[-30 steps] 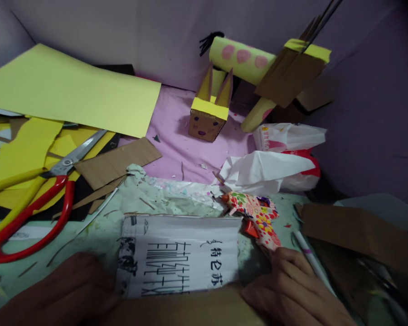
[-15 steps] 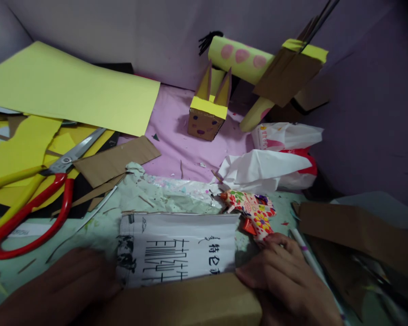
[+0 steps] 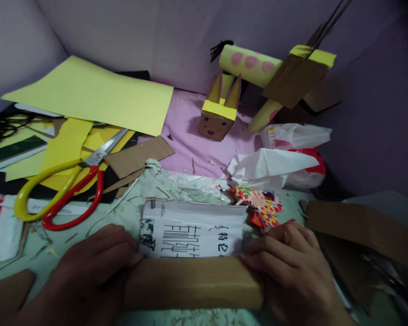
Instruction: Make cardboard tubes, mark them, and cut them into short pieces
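Note:
A piece of cardboard (image 3: 193, 283) lies across the front of the work surface, its near part curled over and showing plain brown. Its far part is a printed white face (image 3: 193, 226) with dark characters, lying flat. My left hand (image 3: 102, 262) grips the cardboard at the left end of the curl, fingers closed. At the right end, my right hand (image 3: 285, 262) pinches it with thumb and fingers. Just beyond that hand lies a flower-patterned glue gun (image 3: 258, 203), its nozzle pointing left. The thumbs are partly in shadow.
Scissors (image 3: 97, 158) with red and yellow handles lie left on paper scraps. A yellow sheet (image 3: 98, 95) is behind them. A small box with a drawn face (image 3: 217, 122) and a spotted paper-tube animal (image 3: 251, 63) stand at the back. Brown cardboard (image 3: 360, 226) is at right.
The view has shifted, so the scene sits farther right and more of the left side shows. The cardboard's brown curl is now more visible between my hands, which still hold it.

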`<state>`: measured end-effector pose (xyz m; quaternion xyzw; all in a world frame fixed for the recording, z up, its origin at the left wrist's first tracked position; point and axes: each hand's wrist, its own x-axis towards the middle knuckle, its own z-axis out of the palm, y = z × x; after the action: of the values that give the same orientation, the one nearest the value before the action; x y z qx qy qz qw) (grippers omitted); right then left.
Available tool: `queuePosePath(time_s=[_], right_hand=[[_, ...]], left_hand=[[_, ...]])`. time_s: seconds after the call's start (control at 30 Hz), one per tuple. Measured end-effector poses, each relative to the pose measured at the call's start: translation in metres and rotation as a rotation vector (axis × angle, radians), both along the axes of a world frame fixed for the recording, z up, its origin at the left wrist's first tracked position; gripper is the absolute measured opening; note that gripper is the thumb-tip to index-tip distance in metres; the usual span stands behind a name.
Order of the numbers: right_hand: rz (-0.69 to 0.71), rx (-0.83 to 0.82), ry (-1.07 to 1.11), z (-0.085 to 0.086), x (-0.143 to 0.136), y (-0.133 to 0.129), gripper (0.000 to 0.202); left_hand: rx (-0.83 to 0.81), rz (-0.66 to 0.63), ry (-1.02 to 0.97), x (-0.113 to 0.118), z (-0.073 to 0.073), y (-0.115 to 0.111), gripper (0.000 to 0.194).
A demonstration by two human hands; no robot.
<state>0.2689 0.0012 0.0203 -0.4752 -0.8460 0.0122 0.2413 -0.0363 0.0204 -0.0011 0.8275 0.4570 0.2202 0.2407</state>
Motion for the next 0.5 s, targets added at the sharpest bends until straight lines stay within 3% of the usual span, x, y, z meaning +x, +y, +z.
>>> queuePosePath(time_s=[0.13, 0.33, 0.5], right_hand=[[0.015, 0.028, 0.004, -0.002, -0.001, 0.000, 0.022], [0.005, 0.075, 0.000, -0.002, -0.007, -0.001, 0.027], [0.061, 0.102, -0.079, 0.002, -0.001, -0.003, 0.029]], left_hand=[[-0.038, -0.026, 0.085, 0.014, 0.023, 0.015, 0.025], [-0.202, -0.093, 0.254, 0.017, 0.026, 0.027, 0.014], [-0.171, -0.064, 0.252, 0.016, 0.025, 0.031, 0.012]])
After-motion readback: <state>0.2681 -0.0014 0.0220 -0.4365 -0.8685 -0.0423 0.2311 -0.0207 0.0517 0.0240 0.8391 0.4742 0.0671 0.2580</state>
